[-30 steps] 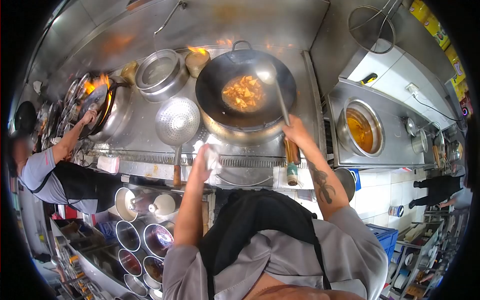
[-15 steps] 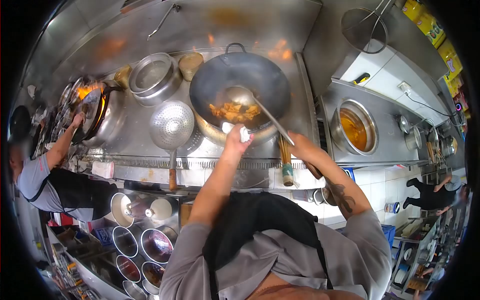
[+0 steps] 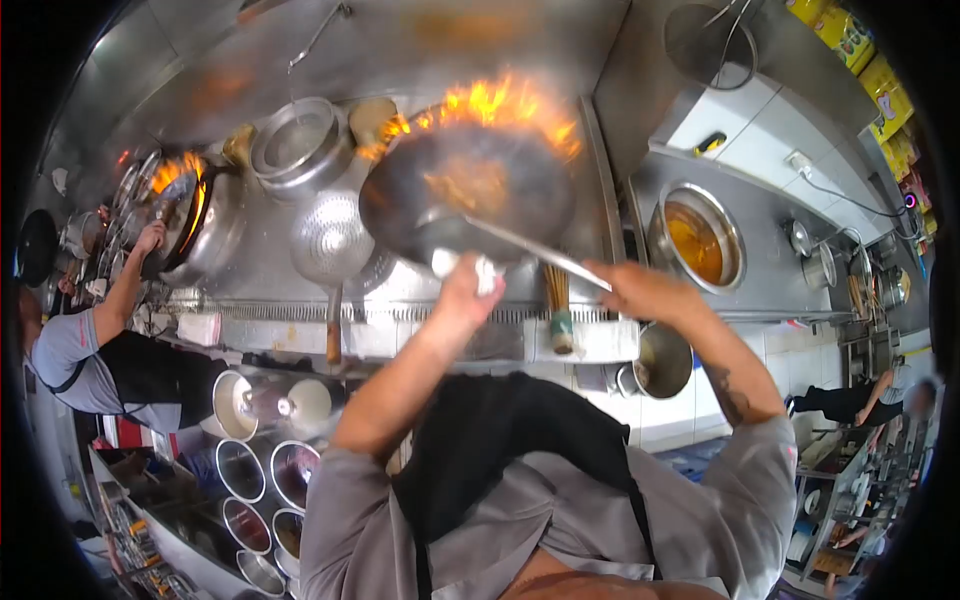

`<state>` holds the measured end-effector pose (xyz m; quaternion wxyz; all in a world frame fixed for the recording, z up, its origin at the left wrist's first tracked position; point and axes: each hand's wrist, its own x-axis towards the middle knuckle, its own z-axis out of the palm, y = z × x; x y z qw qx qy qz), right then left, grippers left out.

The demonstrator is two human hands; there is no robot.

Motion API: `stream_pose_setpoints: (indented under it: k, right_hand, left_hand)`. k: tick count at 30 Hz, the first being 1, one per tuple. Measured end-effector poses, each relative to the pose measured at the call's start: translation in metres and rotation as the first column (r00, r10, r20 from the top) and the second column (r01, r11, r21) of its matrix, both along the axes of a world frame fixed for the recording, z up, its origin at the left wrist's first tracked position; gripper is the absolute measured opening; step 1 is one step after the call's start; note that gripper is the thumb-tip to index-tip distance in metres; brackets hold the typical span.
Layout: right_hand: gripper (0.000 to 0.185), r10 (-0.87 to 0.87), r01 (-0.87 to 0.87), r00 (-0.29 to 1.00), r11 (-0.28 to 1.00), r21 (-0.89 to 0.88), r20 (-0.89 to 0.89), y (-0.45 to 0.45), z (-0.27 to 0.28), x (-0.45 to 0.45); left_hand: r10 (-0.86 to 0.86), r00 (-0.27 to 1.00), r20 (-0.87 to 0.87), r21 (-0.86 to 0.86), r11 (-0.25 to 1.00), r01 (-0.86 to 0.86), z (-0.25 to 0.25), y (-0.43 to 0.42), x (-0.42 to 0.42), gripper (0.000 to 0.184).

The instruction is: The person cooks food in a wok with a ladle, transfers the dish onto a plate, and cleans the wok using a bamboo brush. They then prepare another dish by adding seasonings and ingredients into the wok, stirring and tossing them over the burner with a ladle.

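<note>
A black wok [image 3: 400, 195] sits over the burner, blurred, with orange flames [image 3: 505, 108] rising along its far rim. Browned food pieces [image 3: 470, 185] blur inside it. My left hand [image 3: 465, 295] is closed round the near edge of the wok through a folded white cloth [image 3: 486, 275]. In my right hand [image 3: 650, 292] is the handle of a long metal ladle [image 3: 530, 246], fingers wrapped around it. The ladle's bowl lies low in the wok near the left hand and is smeared by motion.
To the left, a perforated strainer [image 3: 332, 235] lies beside a stacked metal pot [image 3: 297, 150]. A bamboo brush [image 3: 560, 310] stands at the front edge. A pot of orange liquid [image 3: 697, 245] is on the right. Another person [image 3: 110, 350] works at a flaming wok on the left.
Flames have flared up behind the wok. The wok has tipped toward me and the food is blurred in motion. My right hand and the ladle have shifted right and closer to me.
</note>
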<state>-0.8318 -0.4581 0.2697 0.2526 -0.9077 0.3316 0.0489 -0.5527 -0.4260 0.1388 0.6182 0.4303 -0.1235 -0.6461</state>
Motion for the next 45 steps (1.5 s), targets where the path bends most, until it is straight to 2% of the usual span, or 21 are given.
stream_pose_setpoints:
  k: [1,3,5,6,10,12,16,18,21,22,23,24,26,28,30,32,36,37,38,40,45]
  right_hand:
    - [0.058,-0.055,0.057,0.997,0.997,0.059,-0.045,-0.001,-0.002,0.003]
    - [0.056,-0.117,0.121,0.979,0.993,0.01,-0.169,0.002,0.012,0.019]
    - [0.055,-0.067,0.068,0.989,0.998,-0.002,-0.133,0.0,0.018,0.009]
    - [0.055,-0.039,0.041,0.992,0.999,0.016,-0.121,0.003,0.015,0.002]
    - [0.038,-0.041,0.045,0.994,0.998,0.035,-0.105,-0.026,-0.004,0.01]
    - [0.042,-0.14,0.13,0.987,0.984,-0.122,-0.083,-0.036,-0.036,0.026]
    - [0.04,-0.096,0.071,0.995,0.912,-0.404,-0.04,-0.026,-0.024,0.031]
    - [0.04,-0.085,0.062,0.996,0.895,-0.441,-0.031,-0.022,-0.016,0.026]
    - [0.038,-0.076,0.044,0.993,0.949,-0.314,-0.092,-0.003,0.007,0.025]
    - [0.036,-0.09,0.05,0.985,0.966,-0.254,-0.146,0.008,0.018,0.025]
    - [0.034,-0.107,0.063,0.975,0.974,-0.219,-0.197,0.01,0.028,0.026]
    - [0.037,-0.062,0.02,0.973,0.983,-0.184,-0.224,0.008,0.023,0.016]
    - [0.039,-0.01,-0.003,0.994,0.993,-0.117,-0.109,0.007,0.019,0.004]
    - [0.044,-0.026,0.019,0.984,0.999,-0.04,-0.176,0.013,0.015,0.014]
    - [0.046,-0.129,0.134,0.974,0.991,0.016,-0.189,0.016,0.025,0.018]
    - [0.043,-0.011,0.008,0.992,1.0,-0.022,-0.129,0.019,0.031,0.008]
    - [0.044,-0.091,0.087,0.99,0.995,-0.045,-0.108,-0.022,-0.008,0.008]
    - [0.045,-0.098,0.088,0.989,0.992,-0.09,-0.115,-0.037,-0.028,0.013]
    - [0.046,-0.106,0.09,0.987,0.987,-0.136,-0.12,-0.044,-0.041,0.019]
    - [0.044,-0.142,0.101,0.986,0.927,-0.361,-0.088,-0.032,-0.038,0.031]
    - [0.043,-0.051,-0.005,0.992,0.897,-0.442,-0.115,-0.014,0.004,0.024]
  left_hand:
    - [0.015,0.921,0.39,-0.212,0.974,0.074,-0.044,-0.007,0.007,0.019]
    - [0.181,0.298,0.937,-0.288,0.882,0.373,-0.009,0.009,0.015,0.02]
    - [-0.002,0.98,0.2,-0.049,0.999,0.012,0.024,0.011,0.004,0.021]
    - [0.069,0.941,-0.331,0.205,0.979,0.001,0.033,0.017,-0.004,0.021]
    - [0.058,0.914,-0.402,0.097,0.995,-0.02,0.027,0.009,0.003,0.018]
    - [-0.147,0.946,0.288,-0.299,0.925,0.235,-0.065,0.007,0.014,0.018]
    - [-0.07,0.93,-0.36,0.168,0.976,0.139,-0.066,0.072,-0.004,0.017]
    - [0.035,0.83,0.557,-0.209,0.973,0.099,-0.041,0.072,-0.013,0.016]
    - [-0.071,0.248,0.966,-0.017,0.943,0.334,0.025,0.045,0.004,0.024]
    - [0.105,0.355,0.929,-0.229,0.916,0.329,0.03,0.039,0.012,0.023]
    - [-0.007,0.925,0.38,-0.119,0.991,0.056,0.007,0.021,0.011,0.024]
    - [0.091,0.909,-0.408,0.153,0.988,-0.031,-0.012,0.0,0.013,0.026]
    - [0.019,0.864,0.504,-0.232,0.966,0.114,0.011,0.009,0.012,0.022]
    - [0.038,0.341,0.939,-0.179,0.902,0.393,0.015,0.018,0.017,0.017]
    - [-0.144,0.96,0.239,-0.096,0.981,0.171,-0.032,-0.002,0.019,0.016]
    - [0.103,0.912,-0.397,0.253,0.968,0.001,0.022,0.014,0.0,0.016]
    - [0.128,0.906,-0.403,0.237,0.971,-0.031,0.046,0.012,0.006,0.018]
    - [-0.104,0.982,0.157,-0.126,0.984,0.124,0.001,0.02,0.008,0.017]
    - [0.086,0.74,0.667,-0.359,0.908,0.217,-0.045,0.028,0.01,0.017]
    - [0.028,0.969,-0.245,0.237,0.971,0.031,-0.063,0.047,-0.005,0.014]
    - [0.038,0.775,0.631,-0.326,0.919,0.221,-0.051,0.062,-0.003,0.014]
